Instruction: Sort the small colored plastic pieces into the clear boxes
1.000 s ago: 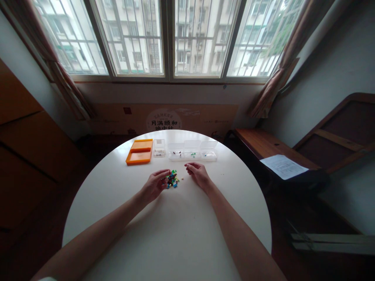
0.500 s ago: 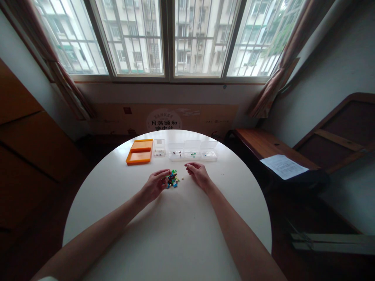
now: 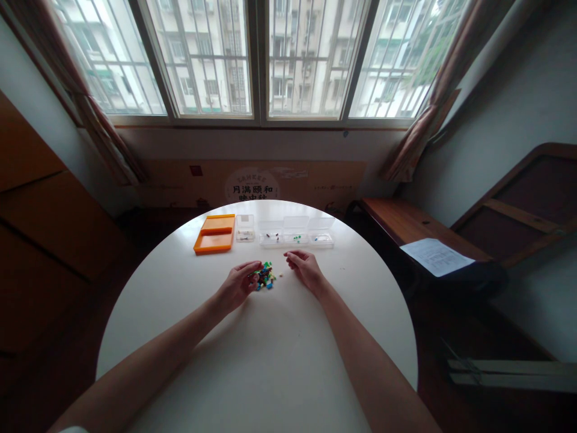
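Observation:
A small heap of coloured beads or bricks (image 3: 265,278) lies on the round white table (image 3: 270,349). My left hand (image 3: 238,284) rests on the table with its curled fingers touching the heap's left side; I cannot make out anything held in it. My right hand (image 3: 306,267) lies just right of the heap, fingers loosely curled, a short gap from the pieces. Behind the heap stand an orange tray (image 3: 215,233), a small clear box (image 3: 244,228) and a row of clear boxes (image 3: 297,233) with a few pieces inside.
Beyond the table's far edge is a wall under a wide barred window (image 3: 256,60). A wooden bench (image 3: 406,225) with a sheet of paper (image 3: 436,256) stands at the right. Brown cabinets (image 3: 40,228) line the left.

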A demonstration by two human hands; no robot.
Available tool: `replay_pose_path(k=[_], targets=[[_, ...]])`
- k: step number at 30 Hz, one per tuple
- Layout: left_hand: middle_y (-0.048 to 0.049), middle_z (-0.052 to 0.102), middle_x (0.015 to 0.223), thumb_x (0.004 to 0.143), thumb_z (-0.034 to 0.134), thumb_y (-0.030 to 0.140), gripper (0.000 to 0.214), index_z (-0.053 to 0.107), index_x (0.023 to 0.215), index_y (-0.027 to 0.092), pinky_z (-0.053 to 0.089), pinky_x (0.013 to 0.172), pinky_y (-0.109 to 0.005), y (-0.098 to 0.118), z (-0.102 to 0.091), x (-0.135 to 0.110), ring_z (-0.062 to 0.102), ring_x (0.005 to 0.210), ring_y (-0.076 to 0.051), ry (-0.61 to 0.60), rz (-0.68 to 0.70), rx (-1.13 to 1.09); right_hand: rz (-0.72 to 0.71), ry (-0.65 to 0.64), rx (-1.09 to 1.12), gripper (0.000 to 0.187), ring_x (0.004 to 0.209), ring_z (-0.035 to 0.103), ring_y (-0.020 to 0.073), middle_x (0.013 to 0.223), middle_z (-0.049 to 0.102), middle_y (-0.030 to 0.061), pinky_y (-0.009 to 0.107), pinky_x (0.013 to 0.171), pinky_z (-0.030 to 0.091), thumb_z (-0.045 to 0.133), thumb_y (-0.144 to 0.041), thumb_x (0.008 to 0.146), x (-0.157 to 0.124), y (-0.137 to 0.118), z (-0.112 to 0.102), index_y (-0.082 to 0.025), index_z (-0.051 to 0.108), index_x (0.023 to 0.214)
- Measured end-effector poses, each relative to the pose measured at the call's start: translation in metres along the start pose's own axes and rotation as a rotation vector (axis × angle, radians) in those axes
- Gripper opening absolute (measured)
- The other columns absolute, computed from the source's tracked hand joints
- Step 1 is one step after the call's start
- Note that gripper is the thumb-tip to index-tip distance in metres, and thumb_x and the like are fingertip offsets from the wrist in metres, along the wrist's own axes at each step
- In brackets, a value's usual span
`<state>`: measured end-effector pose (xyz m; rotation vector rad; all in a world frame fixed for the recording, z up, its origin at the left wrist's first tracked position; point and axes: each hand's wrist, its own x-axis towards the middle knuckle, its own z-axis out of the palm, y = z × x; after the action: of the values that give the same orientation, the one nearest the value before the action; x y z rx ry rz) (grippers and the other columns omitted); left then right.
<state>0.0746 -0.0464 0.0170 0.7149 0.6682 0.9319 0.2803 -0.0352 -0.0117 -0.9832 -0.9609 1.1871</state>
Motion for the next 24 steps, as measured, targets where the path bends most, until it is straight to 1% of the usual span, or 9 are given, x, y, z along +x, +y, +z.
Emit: replay_pose_path(k=[6, 12, 15, 17, 20, 22, 24], targets=[[-0.0026, 0.062, 0.079, 0.067, 0.073, 0.020, 0.019, 0.065, 0.081, 0.011, 0.033, 0.037, -0.013, 0.000, 0.000, 0.000, 0.046, 0.050, -0.002, 0.026, -0.001, 0.012, -0.003, -0.005, -0.009, 0.023, 0.055, 0.049, 0.0088, 0.061, 0.060, 0.0014, 0.023, 0.053, 0.036, 0.071, -0.034, 0.064, 0.001, 0.002, -0.001, -0.014, 0.070, 0.075], [0.0004, 0.061, 0.072, 0.066, 0.073, 0.020, 0.017, 0.062, 0.075, 0.012, 0.034, 0.036, -0.013, 0.001, 0.002, -0.001, 0.048, 0.049, -0.003, -0.003, 0.005, -0.017, -0.012, -0.004, -0.021, 0.025, 0.054, 0.049, 0.0089, 0.060, 0.061, 0.0017, 0.023, 0.053, 0.037, 0.071, -0.036, 0.063, 0.003, 0.006, -0.004, -0.014, 0.070, 0.075], [0.0003, 0.061, 0.071, 0.066, 0.073, 0.020, 0.016, 0.062, 0.074, 0.012, 0.033, 0.036, -0.013, 0.002, 0.003, -0.001, 0.048, 0.049, -0.003, 0.007, 0.001, -0.020, -0.018, 0.010, -0.018, 0.024, 0.052, 0.049, 0.0085, 0.060, 0.060, 0.0016, 0.023, 0.051, 0.037, 0.071, -0.035, 0.063, 0.002, 0.004, -0.002, -0.014, 0.070, 0.074], [-0.0005, 0.061, 0.072, 0.066, 0.073, 0.020, 0.016, 0.062, 0.075, 0.011, 0.033, 0.036, -0.013, 0.002, 0.002, -0.001, 0.048, 0.049, -0.003, 0.020, -0.006, -0.018, -0.048, 0.036, -0.052, 0.024, 0.050, 0.048, 0.0083, 0.059, 0.060, 0.0012, 0.022, 0.049, 0.036, 0.070, -0.036, 0.064, 0.000, -0.001, 0.002, -0.014, 0.070, 0.075], [-0.0015, 0.062, 0.073, 0.066, 0.073, 0.020, 0.016, 0.063, 0.074, 0.011, 0.033, 0.036, -0.013, 0.001, 0.001, 0.000, 0.047, 0.048, -0.003, 0.022, -0.010, -0.016, -0.134, 0.063, -0.158, 0.025, 0.050, 0.049, 0.0092, 0.059, 0.061, 0.0015, 0.023, 0.048, 0.038, 0.067, -0.038, 0.067, -0.005, -0.012, 0.014, -0.015, 0.070, 0.077], [-0.0015, 0.062, 0.072, 0.066, 0.073, 0.021, 0.016, 0.064, 0.074, 0.011, 0.033, 0.036, -0.013, 0.001, 0.001, 0.001, 0.047, 0.048, -0.002, 0.014, -0.005, -0.013, -0.174, 0.028, -0.180, 0.025, 0.052, 0.051, 0.0100, 0.060, 0.062, 0.0017, 0.023, 0.050, 0.041, 0.067, -0.038, 0.069, -0.010, -0.019, 0.024, -0.016, 0.070, 0.078], [-0.0013, 0.062, 0.071, 0.066, 0.074, 0.022, 0.017, 0.064, 0.075, 0.011, 0.033, 0.036, -0.013, 0.001, 0.001, 0.001, 0.047, 0.048, -0.002, 0.013, -0.003, -0.002, -0.198, -0.039, -0.174, 0.023, 0.054, 0.053, 0.0108, 0.063, 0.063, 0.0017, 0.024, 0.052, 0.043, 0.068, -0.037, 0.068, -0.015, -0.023, 0.034, -0.017, 0.070, 0.079]])
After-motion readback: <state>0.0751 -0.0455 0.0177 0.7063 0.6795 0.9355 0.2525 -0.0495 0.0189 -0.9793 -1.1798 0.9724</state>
